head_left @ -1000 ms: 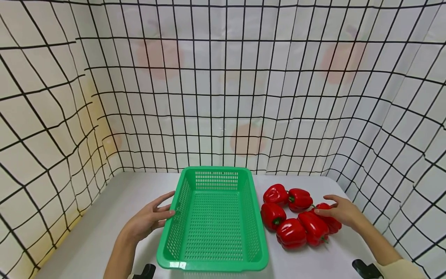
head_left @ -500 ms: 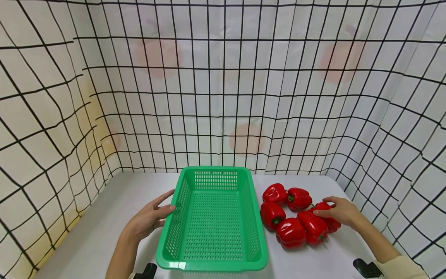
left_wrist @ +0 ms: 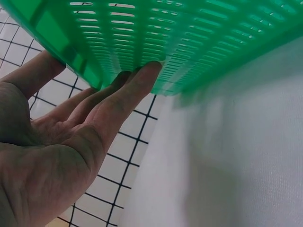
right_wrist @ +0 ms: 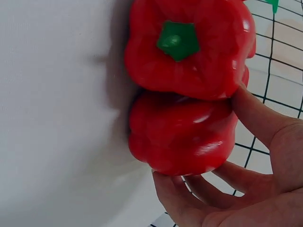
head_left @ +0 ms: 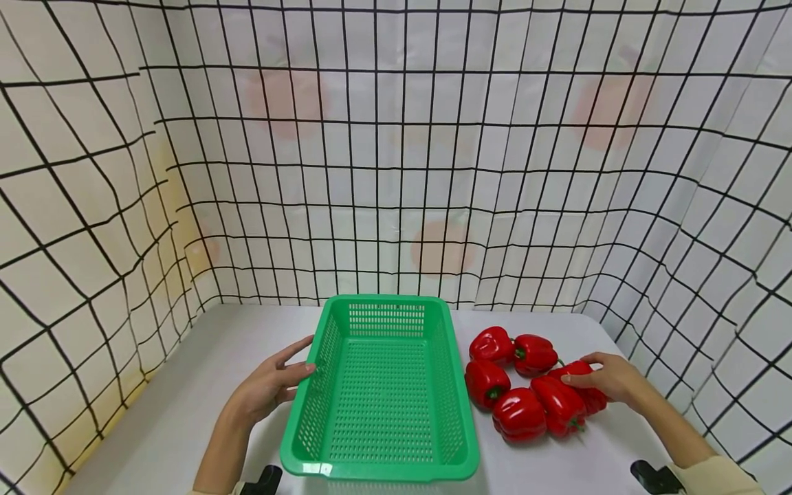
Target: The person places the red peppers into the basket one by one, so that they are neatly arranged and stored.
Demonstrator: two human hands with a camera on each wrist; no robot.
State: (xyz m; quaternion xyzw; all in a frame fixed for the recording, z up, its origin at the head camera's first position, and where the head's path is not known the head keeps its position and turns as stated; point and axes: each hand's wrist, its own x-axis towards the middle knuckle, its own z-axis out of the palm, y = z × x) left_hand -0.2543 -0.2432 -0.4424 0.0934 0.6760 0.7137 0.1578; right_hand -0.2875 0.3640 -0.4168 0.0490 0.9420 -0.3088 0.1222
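Observation:
A green plastic basket (head_left: 377, 471) with slotted walls stands in the middle of the table. My left hand (head_left: 262, 388) is at its left side, thumb at the rim; in the left wrist view, extended fingers (left_wrist: 120, 99) touch the slotted wall from outside. On the right, my right hand (head_left: 612, 381) holds the rightmost red bell pepper (right_wrist: 184, 135), thumb on one side and fingers curled against the other. Another bell pepper (right_wrist: 213, 61), green stem showing, presses against it. The held pepper is partly hidden by the hand in the head view.
Several more red bell peppers (head_left: 520, 414) lie in a cluster between the basket and my right hand. White walls with black grid netting (head_left: 396, 172) enclose the white table (head_left: 247, 323) at the back and both sides.
My right hand has settled lower and closer round the rightmost bell pepper. The left thumb has shifted slightly at the basket rim. Basket and other peppers stay in place.

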